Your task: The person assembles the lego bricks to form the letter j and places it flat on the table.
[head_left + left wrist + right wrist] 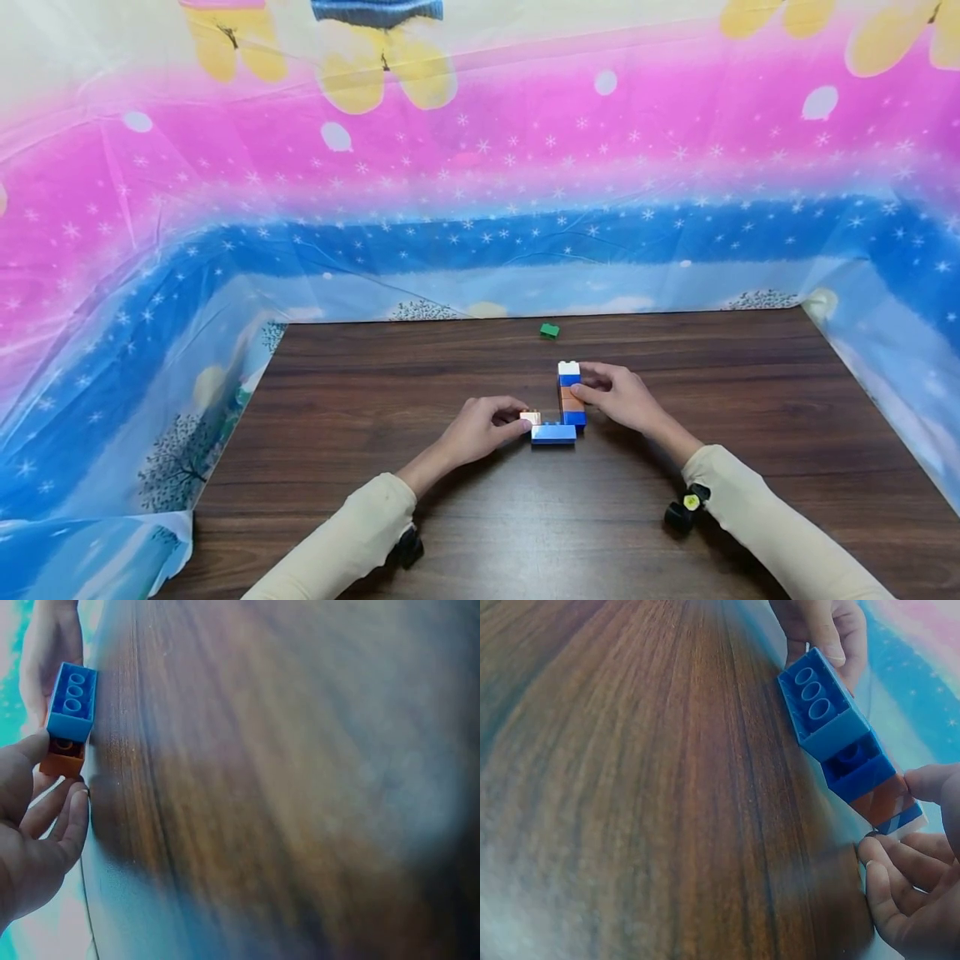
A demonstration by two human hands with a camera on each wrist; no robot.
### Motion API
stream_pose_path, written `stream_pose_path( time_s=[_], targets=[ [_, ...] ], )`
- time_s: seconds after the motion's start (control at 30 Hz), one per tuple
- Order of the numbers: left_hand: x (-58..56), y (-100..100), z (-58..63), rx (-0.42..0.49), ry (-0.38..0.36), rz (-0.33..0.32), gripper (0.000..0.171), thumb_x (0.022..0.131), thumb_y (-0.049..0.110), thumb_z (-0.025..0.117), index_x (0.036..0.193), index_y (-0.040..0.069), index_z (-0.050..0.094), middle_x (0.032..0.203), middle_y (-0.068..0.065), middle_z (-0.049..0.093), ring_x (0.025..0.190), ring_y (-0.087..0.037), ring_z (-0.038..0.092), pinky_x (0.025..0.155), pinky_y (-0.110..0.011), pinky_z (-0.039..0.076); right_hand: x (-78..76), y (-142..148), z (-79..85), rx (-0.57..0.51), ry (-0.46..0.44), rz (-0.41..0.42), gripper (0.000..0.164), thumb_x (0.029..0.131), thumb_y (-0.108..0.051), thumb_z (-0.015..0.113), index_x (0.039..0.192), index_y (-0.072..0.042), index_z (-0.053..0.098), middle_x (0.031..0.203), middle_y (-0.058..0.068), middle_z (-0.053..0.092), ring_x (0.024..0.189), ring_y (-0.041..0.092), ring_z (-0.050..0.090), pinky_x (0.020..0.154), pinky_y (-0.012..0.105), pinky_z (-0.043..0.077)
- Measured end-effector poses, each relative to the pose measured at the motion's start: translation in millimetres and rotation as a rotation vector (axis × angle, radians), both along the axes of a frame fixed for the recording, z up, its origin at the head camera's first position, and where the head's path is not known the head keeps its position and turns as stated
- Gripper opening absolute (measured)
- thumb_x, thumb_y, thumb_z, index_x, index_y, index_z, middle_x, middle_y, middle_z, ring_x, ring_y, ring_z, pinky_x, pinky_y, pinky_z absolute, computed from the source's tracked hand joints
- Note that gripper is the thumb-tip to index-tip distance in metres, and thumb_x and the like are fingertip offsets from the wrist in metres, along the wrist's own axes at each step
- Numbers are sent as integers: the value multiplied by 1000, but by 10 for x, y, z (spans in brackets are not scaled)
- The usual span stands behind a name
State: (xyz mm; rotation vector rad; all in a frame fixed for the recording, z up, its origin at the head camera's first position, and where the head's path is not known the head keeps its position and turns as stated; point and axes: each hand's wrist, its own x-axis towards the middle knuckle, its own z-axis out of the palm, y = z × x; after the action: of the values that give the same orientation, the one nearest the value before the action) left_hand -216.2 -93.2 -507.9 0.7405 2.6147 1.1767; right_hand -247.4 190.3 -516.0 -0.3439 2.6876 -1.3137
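A joined toy brick build is held between both hands above the wooden table. Its long light-blue brick [553, 435] lies across the front, hollow underside showing in both wrist views. My left hand [480, 427] pinches the small orange brick [61, 763] at the build's left end. From the right end, a row of blue, orange and white bricks [573, 400] runs away from me. My right hand [618, 400] pinches this row near its orange part [885, 796], thumb on one side and fingers on the other.
A loose green brick [550, 331] lies near the back edge of the dark wooden table [360, 358]. Behind and beside the table hangs a pink and blue printed cloth [480, 183]. Dark wrist cameras [678, 515] sit on the sleeves.
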Motion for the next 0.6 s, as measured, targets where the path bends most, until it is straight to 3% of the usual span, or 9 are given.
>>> stream_pose_path(
  time_s=[0.6],
  targets=[
    [-17, -13, 27, 5, -8, -22, 27, 101, 33, 66, 120, 16, 73, 108, 6, 75, 101, -5, 67, 90, -28, 53, 18, -14, -11, 51, 61, -18, 61, 96, -46, 69, 143, -8, 59, 121, 11, 73, 109, 28, 68, 90, 50, 54]
  ],
)
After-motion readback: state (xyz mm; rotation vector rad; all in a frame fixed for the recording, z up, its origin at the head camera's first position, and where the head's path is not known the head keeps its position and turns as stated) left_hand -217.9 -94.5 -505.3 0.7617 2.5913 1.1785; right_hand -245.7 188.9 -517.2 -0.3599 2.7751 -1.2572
